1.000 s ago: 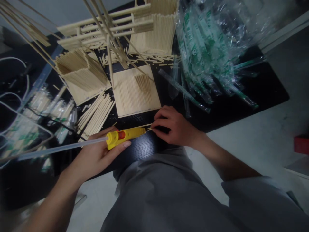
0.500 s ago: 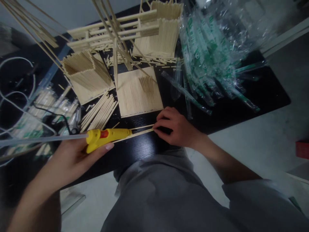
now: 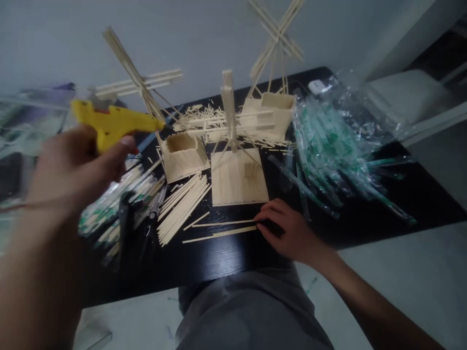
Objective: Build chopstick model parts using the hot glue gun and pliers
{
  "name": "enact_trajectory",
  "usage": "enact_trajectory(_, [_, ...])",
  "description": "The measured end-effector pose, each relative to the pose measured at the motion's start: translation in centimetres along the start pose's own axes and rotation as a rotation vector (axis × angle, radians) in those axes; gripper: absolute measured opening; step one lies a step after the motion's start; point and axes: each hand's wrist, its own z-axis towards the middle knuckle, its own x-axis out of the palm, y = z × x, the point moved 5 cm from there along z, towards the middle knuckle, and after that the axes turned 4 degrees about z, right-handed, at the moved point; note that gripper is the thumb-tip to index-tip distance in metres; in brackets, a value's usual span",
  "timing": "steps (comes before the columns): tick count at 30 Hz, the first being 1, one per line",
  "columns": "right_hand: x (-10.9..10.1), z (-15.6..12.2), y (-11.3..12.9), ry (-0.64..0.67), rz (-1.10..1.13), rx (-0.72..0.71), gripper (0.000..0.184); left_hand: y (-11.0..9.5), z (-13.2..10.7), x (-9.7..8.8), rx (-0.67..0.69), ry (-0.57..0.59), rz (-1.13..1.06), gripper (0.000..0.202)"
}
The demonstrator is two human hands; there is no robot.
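A yellow hot glue gun is gripped in my left hand, raised at the left with its nozzle pointing right. My right hand rests by the table's front edge, its fingertips pinched on the right ends of thin wooden sticks that lie nearly side by side on the black tabletop. Just behind them stands a windmill-like stick model on a square base, with crossed blades and a small stick panel. A fanned pile of loose sticks lies to its left.
Two more stick models stand behind: a box-shaped one at left, another at back right. Short stick offcuts lie scattered between them. Green-printed plastic wrappers cover the right side. Pliers and wrapped sticks lie at left.
My left hand has lifted the glue gun away from the sticks, up and to the left. My right hand still pinches the stick ends. The view has tilted upward, showing more of the models.
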Motion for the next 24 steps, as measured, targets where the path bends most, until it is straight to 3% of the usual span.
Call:
enact_trajectory(2, [0.1, 0.0, 0.0, 0.008, -0.001, 0.001, 0.019, -1.7, 1.6, 0.1, -0.12, 0.116, 0.096, 0.06])
enact_trajectory(6, [0.2, 0.0, 0.0, 0.017, -0.001, -0.011, 0.02, -5.0, 3.0, 1.2, 0.08, 0.203, 0.246, 0.054])
enact_trajectory(10, [0.3, 0.0, -0.2, 0.024, -0.025, -0.015, 0.014, -5.6, 3.0, 2.5, 0.143, 0.188, 0.259, 0.059])
enact_trajectory(14, [0.6, -0.1, -0.5, 0.054, -0.079, -0.017, 0.016, -5.5, 2.1, 2.6, 0.176, 0.106, 0.219, 0.049])
enact_trajectory(18, [0.8, -0.2, -0.6, 0.072, -0.114, -0.016, 0.016, -5.5, -0.7, 1.6, 0.351, -0.17, 0.144, 0.045])
enact_trajectory(20, [0.7, -0.2, -0.5, 0.067, -0.11, -0.007, 0.015, -5.4, -3.1, 1.9, 0.455, -0.246, 0.084, 0.033])
enact_trajectory(22, [0.4, -0.2, -0.3, 0.051, -0.093, 0.011, 0.015, -5.5, -5.8, 3.5, 0.6, -0.142, 0.011, 0.021])
enact_trajectory(24, [0.0, -0.1, 0.0, 0.041, -0.068, 0.025, 0.018, -5.5, -8.6, 5.9, 0.733, 0.085, -0.104, 0.017])
